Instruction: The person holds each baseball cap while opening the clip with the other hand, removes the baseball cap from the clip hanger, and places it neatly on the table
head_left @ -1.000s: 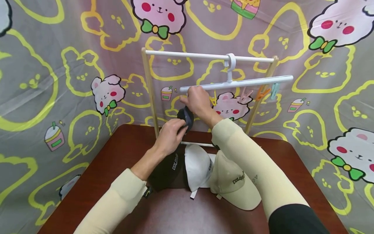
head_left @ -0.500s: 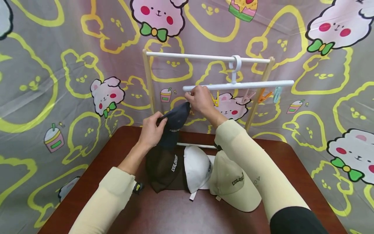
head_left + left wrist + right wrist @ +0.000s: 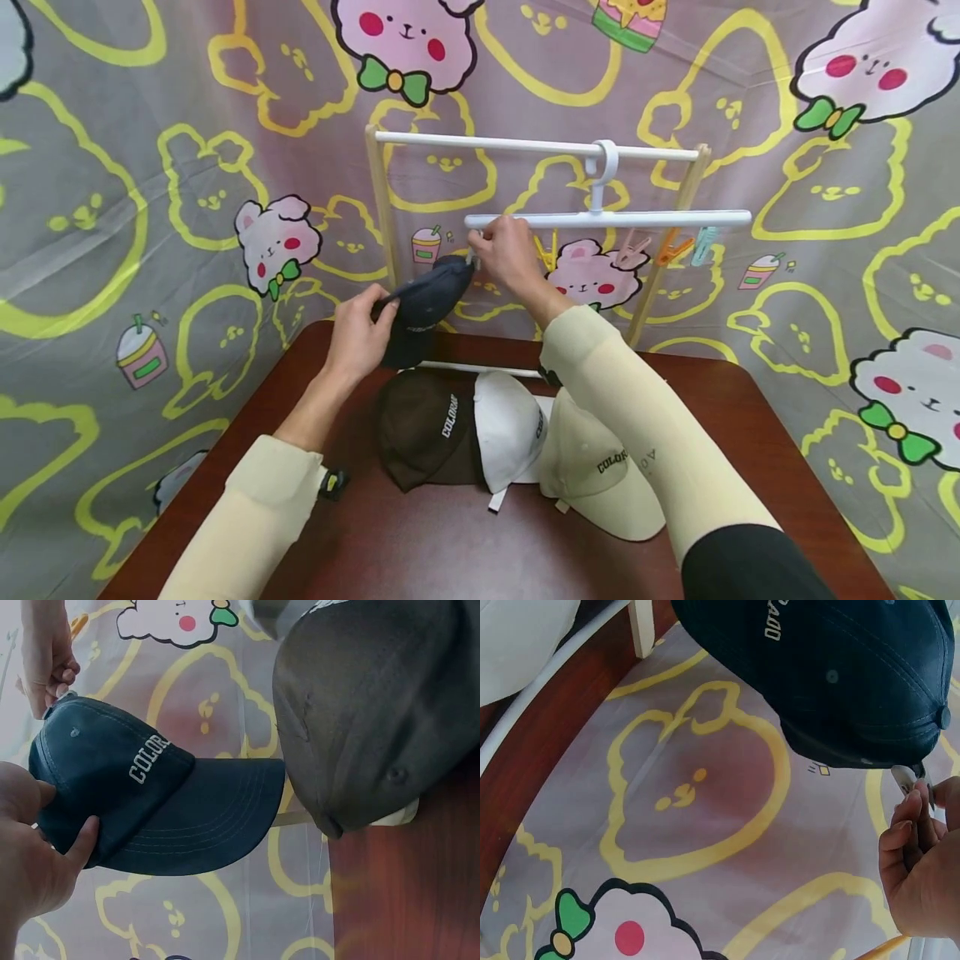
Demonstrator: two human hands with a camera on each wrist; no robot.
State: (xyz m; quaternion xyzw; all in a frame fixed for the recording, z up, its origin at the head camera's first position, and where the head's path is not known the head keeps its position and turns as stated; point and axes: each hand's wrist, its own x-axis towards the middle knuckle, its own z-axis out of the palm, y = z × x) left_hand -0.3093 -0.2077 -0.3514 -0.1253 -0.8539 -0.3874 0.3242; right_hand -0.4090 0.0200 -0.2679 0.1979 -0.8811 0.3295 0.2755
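Note:
A navy baseball cap (image 3: 431, 293) with white lettering hangs in the air below the left end of a white hanger (image 3: 637, 219). My left hand (image 3: 358, 332) grips the cap's edge, thumb on the outside, as the left wrist view shows. At the hanger's left end, my right hand (image 3: 512, 252) pinches a pale clothespin (image 3: 904, 778), whose jaws meet the crown's edge near the top button. The cap's brim points down. On the hanger's other part hang a yellow clothespin (image 3: 553, 252), a pink one (image 3: 632, 248), an orange one (image 3: 675, 248) and a blue-green one (image 3: 703, 246).
A wooden rack with a white top rod (image 3: 480, 143) carries the hanger at the back of the dark red table (image 3: 420, 550). In front of it sit a brown cap (image 3: 420, 425), a white cap (image 3: 506, 429) and a beige cap (image 3: 600, 475) in a row. Patterned cloth (image 3: 187, 83) surrounds the table.
My left hand has moved left, turning the navy cap so its crown and lettering show. My right hand has stayed at the hanger's left end, and the hanger has tilted to nearly level.

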